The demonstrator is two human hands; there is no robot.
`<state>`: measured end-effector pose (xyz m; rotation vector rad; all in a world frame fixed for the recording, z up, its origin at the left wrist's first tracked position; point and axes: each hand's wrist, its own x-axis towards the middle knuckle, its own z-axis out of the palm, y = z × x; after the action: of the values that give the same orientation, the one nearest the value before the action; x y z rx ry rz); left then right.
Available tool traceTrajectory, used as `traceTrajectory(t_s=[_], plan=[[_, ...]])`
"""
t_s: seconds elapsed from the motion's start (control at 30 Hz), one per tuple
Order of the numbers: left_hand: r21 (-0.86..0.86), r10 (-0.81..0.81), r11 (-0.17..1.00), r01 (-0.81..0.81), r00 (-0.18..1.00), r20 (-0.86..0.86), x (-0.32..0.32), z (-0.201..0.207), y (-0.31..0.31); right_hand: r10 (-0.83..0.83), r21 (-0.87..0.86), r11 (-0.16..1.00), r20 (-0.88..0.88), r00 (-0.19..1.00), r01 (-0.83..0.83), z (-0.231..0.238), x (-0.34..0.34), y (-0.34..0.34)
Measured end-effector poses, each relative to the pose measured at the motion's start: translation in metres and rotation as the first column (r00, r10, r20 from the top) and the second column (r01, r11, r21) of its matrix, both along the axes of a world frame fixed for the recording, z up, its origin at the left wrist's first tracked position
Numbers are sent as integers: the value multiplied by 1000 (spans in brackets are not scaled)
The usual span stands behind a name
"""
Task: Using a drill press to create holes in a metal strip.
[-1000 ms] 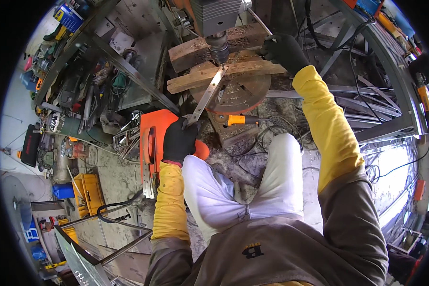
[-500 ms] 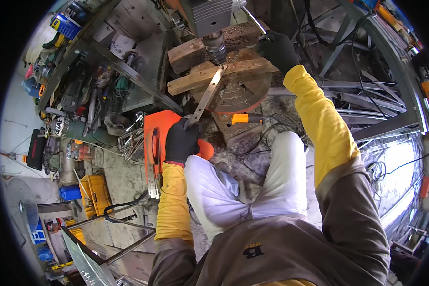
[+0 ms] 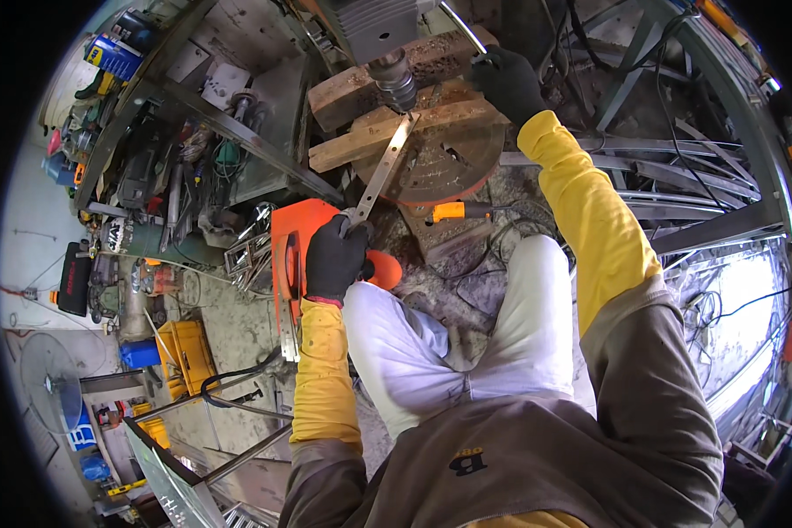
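My left hand (image 3: 336, 262), in a black glove, is closed on the near end of a flat metal bar (image 3: 384, 173) with a row of holes. The bar's far end rests on a wooden block (image 3: 361, 145), just under the chuck (image 3: 396, 81) of a drill press (image 3: 380, 33). The bit's tip is too small to make out against the bar. My right hand (image 3: 512, 86), gloved too, is wrapped round the press's metal feed lever (image 3: 462, 25). Below the wood is the round press table (image 3: 449, 176), scattered with chips.
An orange machine guard (image 3: 292, 231) stands beside my left hand. On the floor ahead lies a yellow-and-black tool (image 3: 460, 211) with a cable. A metal rack (image 3: 717, 227) with long metal strips is at the right. A yellow crate (image 3: 187, 352) sits at the left.
The whole view has shifted a little. Both hands keep their grips, on the bar and the lever, and any movement of the chuck is too small to tell.
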<state>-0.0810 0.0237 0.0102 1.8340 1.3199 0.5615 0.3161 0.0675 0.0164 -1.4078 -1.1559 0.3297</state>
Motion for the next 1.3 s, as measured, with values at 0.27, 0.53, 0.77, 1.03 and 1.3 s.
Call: traceTrajectory(t_s=[0.27,0.53,0.77,1.03,1.3], plan=[[84,9,996,2,991,-137,-1,-1,4,-26,69,997,17,1000,25,-6,-1,3],[149,-6,989,25,992,-128,-8,-15,12,-28,82,996,36,999,25,-3,-4,2],[167,-12,985,30,994,-108,-10,-20,13,-22,36,999,1,1000,22,2,-12,-5],[196,-42,978,69,990,-137,2,-6,11,-170,64,985,256,952,159,-6,6,3],[205,-51,973,107,964,-259,-10,-18,30,140,-31,987,621,771,-155,36,50,17]])
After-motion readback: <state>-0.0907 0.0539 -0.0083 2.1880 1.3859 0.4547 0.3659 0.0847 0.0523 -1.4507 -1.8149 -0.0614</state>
